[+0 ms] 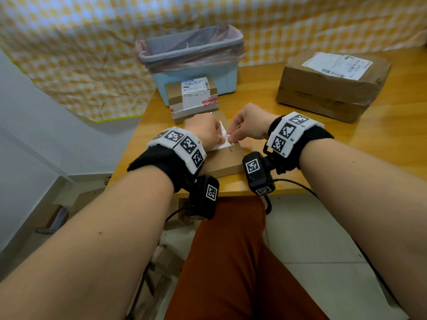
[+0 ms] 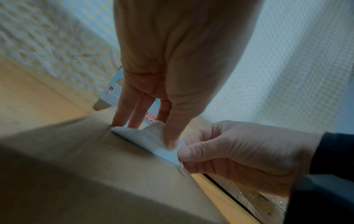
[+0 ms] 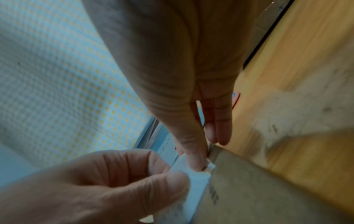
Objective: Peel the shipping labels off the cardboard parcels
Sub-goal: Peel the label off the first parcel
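Note:
A flat cardboard parcel (image 1: 227, 160) (image 2: 95, 166) (image 3: 258, 189) lies near the table's front edge. Its white shipping label (image 1: 223, 144) (image 2: 149, 136) (image 3: 193, 181) is partly lifted off the top. My left hand (image 1: 218, 135) (image 2: 162, 131) pinches the raised flap, thumb on top, its other fingers reaching down to the parcel's far edge. My right hand (image 1: 235, 135) (image 3: 201, 163) pinches the label's near corner between thumb and forefinger, with its other fingers held straight. Part of the label still sticks to the cardboard.
A small parcel (image 1: 194, 105) with a label (image 1: 196, 91) stands just behind the flat one. A large parcel (image 1: 330, 88) with a label (image 1: 338, 65) sits at the back right. A blue bin (image 1: 196, 75) with a plastic liner stands at the back. The wooden table (image 1: 358, 158) shows bare to the right.

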